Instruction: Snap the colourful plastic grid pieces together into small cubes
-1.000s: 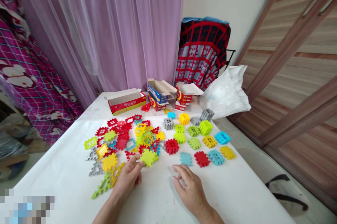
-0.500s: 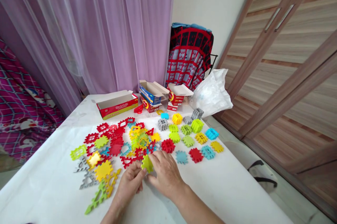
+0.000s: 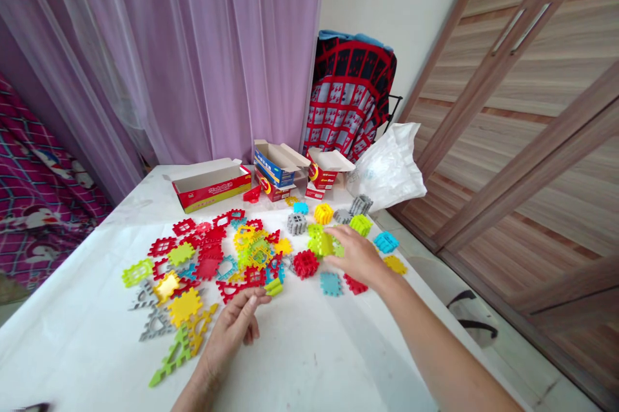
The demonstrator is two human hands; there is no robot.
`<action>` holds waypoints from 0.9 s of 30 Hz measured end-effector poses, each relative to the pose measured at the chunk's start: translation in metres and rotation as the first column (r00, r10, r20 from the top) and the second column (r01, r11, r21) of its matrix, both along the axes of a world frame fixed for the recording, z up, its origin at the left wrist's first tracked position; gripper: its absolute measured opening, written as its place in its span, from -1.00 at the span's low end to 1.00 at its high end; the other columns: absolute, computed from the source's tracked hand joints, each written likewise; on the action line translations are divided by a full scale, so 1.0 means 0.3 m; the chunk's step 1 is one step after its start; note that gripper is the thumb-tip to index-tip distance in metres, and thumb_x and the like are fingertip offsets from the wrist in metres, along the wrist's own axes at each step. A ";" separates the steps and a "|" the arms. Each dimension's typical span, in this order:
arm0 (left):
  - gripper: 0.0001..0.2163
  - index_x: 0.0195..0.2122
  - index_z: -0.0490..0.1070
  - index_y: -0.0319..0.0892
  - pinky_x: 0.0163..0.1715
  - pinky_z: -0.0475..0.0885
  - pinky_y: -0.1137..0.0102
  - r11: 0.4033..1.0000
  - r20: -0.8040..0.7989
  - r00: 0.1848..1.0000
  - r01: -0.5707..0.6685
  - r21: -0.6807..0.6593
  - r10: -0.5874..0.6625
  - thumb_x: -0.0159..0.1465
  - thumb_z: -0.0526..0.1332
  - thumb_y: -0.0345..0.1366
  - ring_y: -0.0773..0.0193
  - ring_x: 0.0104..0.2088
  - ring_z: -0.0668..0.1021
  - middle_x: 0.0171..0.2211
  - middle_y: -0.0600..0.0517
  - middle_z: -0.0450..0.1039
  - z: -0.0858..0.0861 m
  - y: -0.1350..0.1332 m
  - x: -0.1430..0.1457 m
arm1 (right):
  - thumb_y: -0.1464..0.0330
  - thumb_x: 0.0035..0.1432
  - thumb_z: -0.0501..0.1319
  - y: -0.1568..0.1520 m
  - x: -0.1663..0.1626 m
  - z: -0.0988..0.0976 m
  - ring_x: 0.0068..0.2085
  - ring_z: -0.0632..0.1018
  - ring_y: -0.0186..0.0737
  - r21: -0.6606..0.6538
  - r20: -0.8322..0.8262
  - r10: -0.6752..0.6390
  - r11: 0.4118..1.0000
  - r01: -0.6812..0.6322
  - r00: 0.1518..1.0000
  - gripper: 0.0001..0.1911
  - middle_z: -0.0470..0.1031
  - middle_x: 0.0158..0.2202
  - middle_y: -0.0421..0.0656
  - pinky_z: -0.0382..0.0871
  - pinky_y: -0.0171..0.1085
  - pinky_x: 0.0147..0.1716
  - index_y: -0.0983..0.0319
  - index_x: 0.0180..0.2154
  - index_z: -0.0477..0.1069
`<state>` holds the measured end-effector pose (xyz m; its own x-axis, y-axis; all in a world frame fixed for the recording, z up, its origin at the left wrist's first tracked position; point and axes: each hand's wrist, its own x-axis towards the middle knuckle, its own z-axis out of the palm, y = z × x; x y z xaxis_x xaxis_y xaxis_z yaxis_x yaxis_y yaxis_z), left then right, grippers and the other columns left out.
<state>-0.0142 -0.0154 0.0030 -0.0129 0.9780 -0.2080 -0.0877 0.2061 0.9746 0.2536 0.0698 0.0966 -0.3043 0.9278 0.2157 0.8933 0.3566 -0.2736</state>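
Note:
My left hand (image 3: 236, 318) is low over the front middle of the table, fingers curled in a pinch, with a light-green interlocking tile (image 3: 273, 287) at its fingertips. Reaching forward and right, my right hand (image 3: 355, 252) has thumb and fingers around another light-green tile (image 3: 326, 245) among the green pieces. It partly covers the pieces behind it. Left of it sits a red cube (image 3: 305, 264) of joined tiles. A pale blue tile (image 3: 331, 284) and a partly covered red tile (image 3: 355, 284) lie just in front of the right forearm.
Loose red, yellow, green and grey tiles spread left, including a large yellow tile (image 3: 185, 307). Grey blocks (image 3: 296, 224), a yellow block (image 3: 324, 213) and a blue block (image 3: 386, 242) stand right. Behind are a red open box (image 3: 213, 190), smaller boxes (image 3: 275, 167) and a white plastic bag (image 3: 389, 167).
My right hand has left the green tile both hands were on and moved forward and right to the green pieces. My left hand stays near its place with a green tile at its fingertips.

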 end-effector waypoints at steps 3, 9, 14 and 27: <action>-0.37 -0.21 0.47 -0.19 -0.71 0.28 0.48 1.000 -0.011 1.000 0.009 -0.024 -0.010 -0.07 0.27 0.28 0.48 -0.71 0.36 -0.30 -0.05 0.59 0.029 0.001 0.007 | 0.32 -0.04 0.35 0.126 0.084 0.013 0.07 0.45 -0.01 -0.145 0.217 0.063 0.989 -0.032 0.974 -0.35 0.41 0.09 -0.01 0.30 -0.14 0.07 0.21 0.14 0.35; -0.38 -0.21 0.47 -0.18 -0.70 0.28 0.48 0.999 0.010 1.000 -0.014 -0.040 0.015 -0.09 0.31 0.25 0.45 -0.66 0.37 -0.27 -0.05 0.58 0.039 -0.003 0.004 | 0.25 -0.05 0.36 0.240 0.068 -0.021 0.06 0.46 0.03 -0.234 0.381 0.241 0.959 -0.159 0.892 -0.39 0.44 0.07 0.01 0.34 -0.15 0.02 0.21 0.09 0.41; -0.39 -0.24 0.46 -0.18 -0.67 0.30 0.48 0.999 -0.016 1.000 -0.005 -0.052 0.004 -0.10 0.31 0.27 0.43 -0.65 0.39 -0.30 -0.04 0.57 0.048 0.000 0.002 | 0.24 -0.05 0.37 0.259 0.041 -0.027 0.08 0.44 0.05 -0.262 0.421 0.314 0.940 -0.218 0.851 -0.40 0.46 0.05 0.01 0.31 -0.12 0.05 0.24 0.07 0.43; -0.42 -0.27 0.46 -0.17 -0.65 0.32 0.48 0.999 -0.032 0.999 -0.006 -0.052 0.005 -0.09 0.31 0.25 0.40 -0.61 0.41 -0.30 -0.03 0.57 0.049 0.004 0.003 | 0.23 -0.06 0.39 0.258 0.011 -0.035 0.05 0.46 0.08 -0.271 0.448 0.344 0.932 -0.242 0.825 -0.39 0.46 0.06 0.02 0.33 -0.07 0.03 0.25 0.06 0.44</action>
